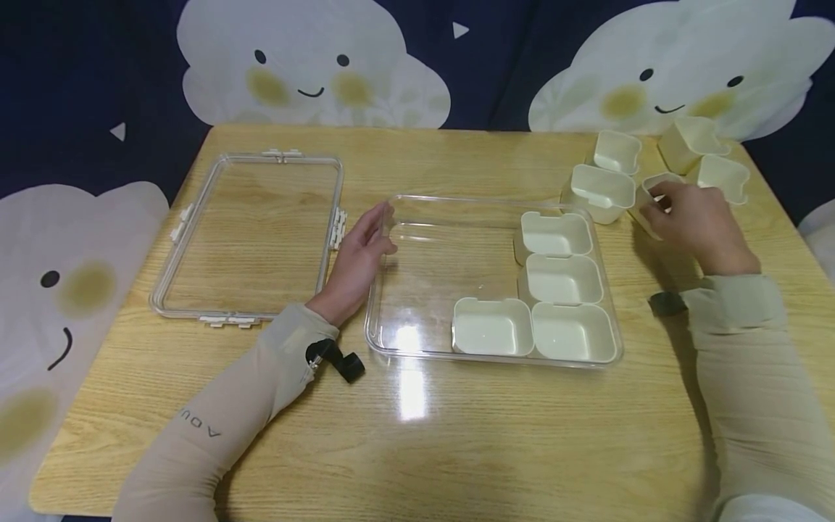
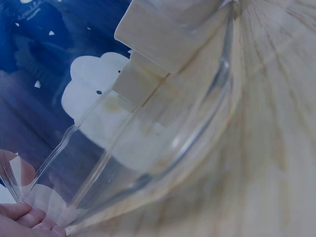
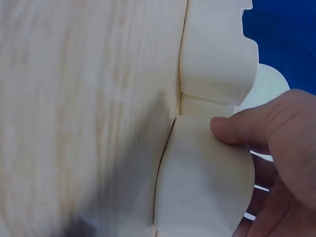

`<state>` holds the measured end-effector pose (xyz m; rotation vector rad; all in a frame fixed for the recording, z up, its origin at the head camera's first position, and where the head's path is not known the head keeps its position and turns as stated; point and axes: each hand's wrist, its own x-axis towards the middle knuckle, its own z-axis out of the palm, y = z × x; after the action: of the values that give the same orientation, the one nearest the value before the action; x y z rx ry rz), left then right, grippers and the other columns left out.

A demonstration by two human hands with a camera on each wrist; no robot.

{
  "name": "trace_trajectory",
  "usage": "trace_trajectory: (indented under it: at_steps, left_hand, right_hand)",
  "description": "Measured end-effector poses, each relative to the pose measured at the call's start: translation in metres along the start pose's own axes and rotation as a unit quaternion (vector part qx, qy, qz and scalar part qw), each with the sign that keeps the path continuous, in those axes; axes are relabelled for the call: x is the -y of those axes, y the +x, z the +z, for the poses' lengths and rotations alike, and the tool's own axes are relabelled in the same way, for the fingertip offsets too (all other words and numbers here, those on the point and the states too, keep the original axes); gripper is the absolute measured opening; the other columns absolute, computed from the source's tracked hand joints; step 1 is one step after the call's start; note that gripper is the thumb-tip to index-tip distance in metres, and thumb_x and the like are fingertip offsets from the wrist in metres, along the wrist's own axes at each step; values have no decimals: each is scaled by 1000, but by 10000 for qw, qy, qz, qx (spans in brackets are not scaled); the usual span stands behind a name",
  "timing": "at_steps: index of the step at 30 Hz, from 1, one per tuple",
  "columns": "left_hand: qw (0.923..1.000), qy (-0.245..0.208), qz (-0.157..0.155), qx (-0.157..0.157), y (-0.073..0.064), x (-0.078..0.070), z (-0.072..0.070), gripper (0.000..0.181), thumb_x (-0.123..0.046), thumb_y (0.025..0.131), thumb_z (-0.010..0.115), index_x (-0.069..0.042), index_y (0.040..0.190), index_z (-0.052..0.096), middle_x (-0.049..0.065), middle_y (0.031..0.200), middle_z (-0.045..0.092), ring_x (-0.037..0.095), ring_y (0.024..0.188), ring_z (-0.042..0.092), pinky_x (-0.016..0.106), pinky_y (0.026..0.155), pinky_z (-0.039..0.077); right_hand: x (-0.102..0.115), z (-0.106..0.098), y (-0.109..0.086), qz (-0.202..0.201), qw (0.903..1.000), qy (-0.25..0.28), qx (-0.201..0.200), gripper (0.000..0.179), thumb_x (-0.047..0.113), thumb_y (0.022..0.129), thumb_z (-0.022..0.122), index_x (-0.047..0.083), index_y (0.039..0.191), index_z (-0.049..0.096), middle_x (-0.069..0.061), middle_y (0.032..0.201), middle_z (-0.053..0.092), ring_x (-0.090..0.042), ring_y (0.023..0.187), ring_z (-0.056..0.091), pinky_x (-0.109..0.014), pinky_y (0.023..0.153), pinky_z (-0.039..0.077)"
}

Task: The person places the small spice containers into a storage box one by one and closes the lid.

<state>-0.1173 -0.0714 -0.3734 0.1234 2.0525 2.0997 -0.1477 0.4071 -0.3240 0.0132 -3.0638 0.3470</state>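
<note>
A clear plastic box [image 1: 450, 272] lies on the table, with several cream cups inside along its right side and near edge. My left hand [image 1: 355, 264] grips the box's left wall, thumb over the rim; in the left wrist view the fingers [image 2: 29, 217] show at the lower left corner. To the right of the box, my right hand [image 1: 701, 221] pinches a cream cup [image 3: 202, 173] by its wall. In the right wrist view the thumb presses the near face, and the other fingers are partly hidden behind. That cup appears to stand on the table.
Beside the held cup are more loose cream cups, among them a larger one [image 1: 601, 192] and a small one [image 1: 616, 152]. A clear lid [image 1: 244, 235] with white clips lies left of the box. A cloud-patterned cloth [image 1: 489, 87] hangs behind the wooden table [image 1: 496, 442].
</note>
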Motion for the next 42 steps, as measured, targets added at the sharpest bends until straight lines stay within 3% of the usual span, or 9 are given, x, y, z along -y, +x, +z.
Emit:
trace_trajectory:
  at_steps: [5, 7, 12, 14, 19, 25, 32, 42]
  left_hand:
    - [10000, -28, 6, 1, 0, 0, 0, 75, -3, 93, 53, -17, 163, 31, 0, 171, 33, 14, 160, 28, 33, 135, 22]
    - [10000, -22, 8, 4, 0, 1, 0, 74, -3, 93, 53, -17, 163, 31, 0, 171, 34, 15, 160, 28, 33, 135, 22]
    - [10000, -19, 18, 13, 0, 0, -1, 75, -3, 93, 54, -17, 163, 31, 0, 171, 33, 14, 160, 28, 32, 134, 22]
    - [10000, -43, 19, 5, 0, 0, 0, 75, -2, 92, 53, -17, 163, 31, 0, 171, 33, 14, 160, 28, 31, 134, 22]
    - [10000, -43, 19, 1, -1, 0, 0, 75, -2, 92, 53, -16, 163, 31, 0, 171, 32, 15, 160, 27, 32, 135, 22]
    - [10000, 17, 1, 7, 0, 0, 0, 75, -4, 92, 53, -18, 163, 30, -2, 171, 33, 15, 160, 27, 33, 135, 22]
    - [10000, 51, 32, 24, 1, -1, -1, 75, -4, 93, 52, -17, 163, 30, 0, 171, 32, 14, 160, 27, 31, 135, 21]
    - [10000, 13, 15, 42, -1, -1, -1, 76, -5, 93, 53, -17, 163, 29, -2, 172, 31, 13, 161, 25, 31, 135, 21]
  right_hand:
    - [1, 2, 0, -42, 10000, -52, 65, 32, 13, 99, 54, -6, 123, 64, -38, 111, 68, -53, 91, 64, -64, 76, 49]
    - [2, 1, 0, -37, 9998, -89, 154, 33, 10, 98, 51, -7, 123, 62, -38, 110, 66, -52, 89, 61, -64, 75, 48]
    - [4, -1, 1, -287, 9987, -331, 279, 10, 4, 89, 47, -3, 87, 53, -22, 80, 53, -37, 72, 47, -45, 61, 37]
    - [4, -1, 0, -341, 9981, -396, 325, 8, 5, 87, 47, 1, 81, 48, -18, 76, 49, -34, 71, 44, -42, 59, 33]
    - [7, -3, -2, -223, 9970, -462, 572, 10, 8, 86, 48, -2, 89, 52, -21, 81, 54, -39, 73, 49, -48, 60, 38]
    - [10, -3, -4, -177, 9958, -606, 657, 9, 9, 83, 52, 0, 85, 50, -18, 79, 51, -35, 70, 46, -41, 56, 33]
    - [13, -8, -8, -133, 9918, -781, 1002, 27, 14, 86, 52, -6, 105, 55, -32, 97, 60, -52, 86, 58, -61, 64, 46]
    - [19, -12, -10, -154, 9855, -973, 1379, 26, 18, 88, 53, -5, 99, 54, -32, 97, 60, -51, 84, 60, -61, 63, 47]
